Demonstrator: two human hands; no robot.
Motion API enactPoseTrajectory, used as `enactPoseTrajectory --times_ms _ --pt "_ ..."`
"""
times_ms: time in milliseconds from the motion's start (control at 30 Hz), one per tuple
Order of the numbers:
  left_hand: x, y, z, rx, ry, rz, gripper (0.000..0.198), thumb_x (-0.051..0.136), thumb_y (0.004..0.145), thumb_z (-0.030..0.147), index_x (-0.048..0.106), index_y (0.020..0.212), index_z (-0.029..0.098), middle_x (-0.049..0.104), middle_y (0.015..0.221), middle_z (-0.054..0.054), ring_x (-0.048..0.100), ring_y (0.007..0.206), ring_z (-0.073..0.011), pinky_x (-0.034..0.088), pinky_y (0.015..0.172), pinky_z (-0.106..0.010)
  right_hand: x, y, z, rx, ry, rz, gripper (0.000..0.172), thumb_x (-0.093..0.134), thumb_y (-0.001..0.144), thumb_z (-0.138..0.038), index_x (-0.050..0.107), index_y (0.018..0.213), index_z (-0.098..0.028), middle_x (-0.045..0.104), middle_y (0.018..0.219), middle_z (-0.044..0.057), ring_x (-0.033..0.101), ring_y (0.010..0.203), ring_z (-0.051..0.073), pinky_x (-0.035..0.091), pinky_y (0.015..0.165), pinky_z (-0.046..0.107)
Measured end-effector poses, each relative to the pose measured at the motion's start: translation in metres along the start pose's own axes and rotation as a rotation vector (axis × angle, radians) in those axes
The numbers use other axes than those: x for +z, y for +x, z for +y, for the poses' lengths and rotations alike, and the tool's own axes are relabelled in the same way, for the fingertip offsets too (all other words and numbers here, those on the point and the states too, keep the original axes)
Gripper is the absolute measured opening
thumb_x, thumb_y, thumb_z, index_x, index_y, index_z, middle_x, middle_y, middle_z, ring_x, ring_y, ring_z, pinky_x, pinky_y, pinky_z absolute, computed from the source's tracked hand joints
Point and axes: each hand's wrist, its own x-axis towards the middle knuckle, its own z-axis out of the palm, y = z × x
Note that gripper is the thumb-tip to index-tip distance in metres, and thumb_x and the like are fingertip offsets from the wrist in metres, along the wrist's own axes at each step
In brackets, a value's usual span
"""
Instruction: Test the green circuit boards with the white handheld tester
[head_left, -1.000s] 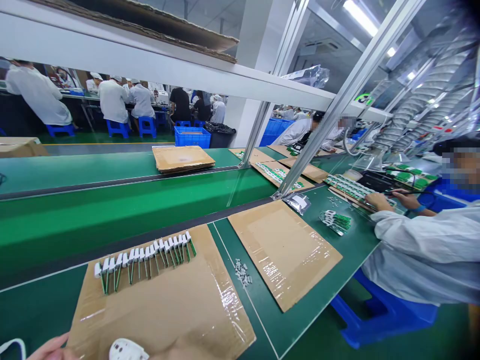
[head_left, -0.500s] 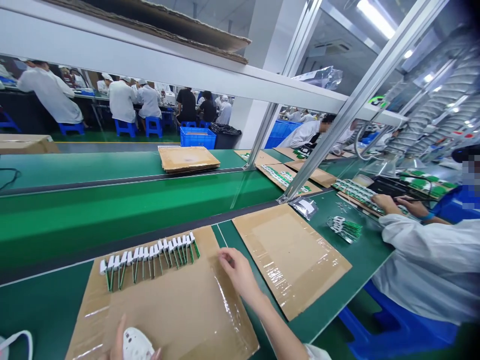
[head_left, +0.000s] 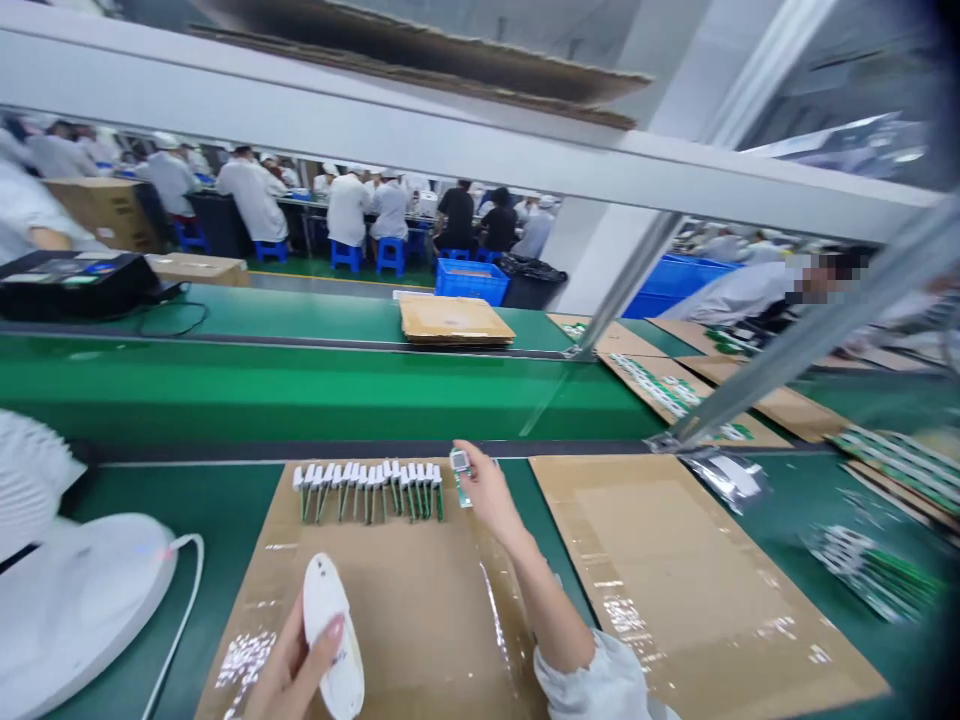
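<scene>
- Where the lower half of the frame lies, a dark green bench mat (head_left: 225, 500) carries a taped cardboard sheet (head_left: 420, 620) at lower centre, with a second cardboard sheet (head_left: 675, 560) to its right.
- A brighter green conveyor belt (head_left: 300, 390) crosses mid-frame. Beyond it are a cardboard stack (head_left: 454, 320) and a blue crate (head_left: 471, 280).
- Upper left: seated people in white coats at far benches, blurred.
- Lower left: a white round appliance base (head_left: 75, 600) with a cable.
- The right hand (head_left: 487, 490), at centre, pinches a green-and-white piece (head_left: 460, 472) between its fingertips, just right of the row of like pieces (head_left: 367, 485) on the sheet's far edge.
- The piece's long axis runs nearly up-down in the frame, white head toward the top and green strip toward the bottom, the same as the row.
- The left hand (head_left: 292, 670), at the bottom edge, is wrapped around a white shell (head_left: 330, 630) with the thumb laid on its face, over the near part of the sheet.
- The shell's long axis is near vertical, with the narrower end toward the row.
</scene>
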Motion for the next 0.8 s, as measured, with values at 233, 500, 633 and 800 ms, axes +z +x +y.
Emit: enactPoseTrajectory --times_ms 233,500,633,800 --pt "0.021 -0.035 0.065 -0.124 -0.462 -0.290 0.071 0.058 0.087 0.050 0.032 0.148 0.026 0.064 0.093 -0.007 0.056 0.076 -0.0204 0.047 0.070 -0.035 -0.014 -0.069 -0.094 -0.065 0.684 -0.306 0.049 0.075 0.076 -0.033 0.053 0.119 -0.027 0.068 0.101 0.003 0.065 0.089 0.016 0.054 0.079 0.028" --pt "0.030 -0.045 0.063 -0.023 -0.427 -0.394 0.111 0.086 0.064 0.032 0.018 0.153 0.032 0.055 0.135 -0.008 0.055 0.099 -0.0205 0.046 0.079 -0.030 -0.004 -0.091 -0.111 -0.118 0.520 -0.397 0.027 0.074 0.079 -0.033 0.062 0.102 -0.031 0.066 0.097 -0.002 0.061 0.092 0.015 0.050 0.084 0.029" --pt "0.028 -0.035 0.049 0.056 -0.405 -0.385 0.108 0.085 0.066 0.031 0.020 0.152 0.034 0.046 0.146 -0.006 0.048 0.119 -0.0229 0.042 0.083 -0.027 0.000 -0.087 -0.112 -0.232 0.333 -0.471 0.022 0.075 0.077 -0.024 0.067 0.095 -0.032 0.059 0.109 -0.002 0.056 0.103 0.016 0.045 0.095 0.031" --pt "0.028 -0.033 0.047 0.071 -0.363 -0.420 0.088 0.075 0.078 0.033 0.025 0.150 0.042 0.039 0.151 -0.003 0.055 0.100 -0.0182 0.046 0.077 -0.029 0.005 -0.084 -0.112 -0.231 0.303 -0.500 0.021 0.074 0.077 -0.021 0.067 0.094 -0.031 0.052 0.127 -0.003 0.056 0.107 0.015 0.048 0.094 0.028"
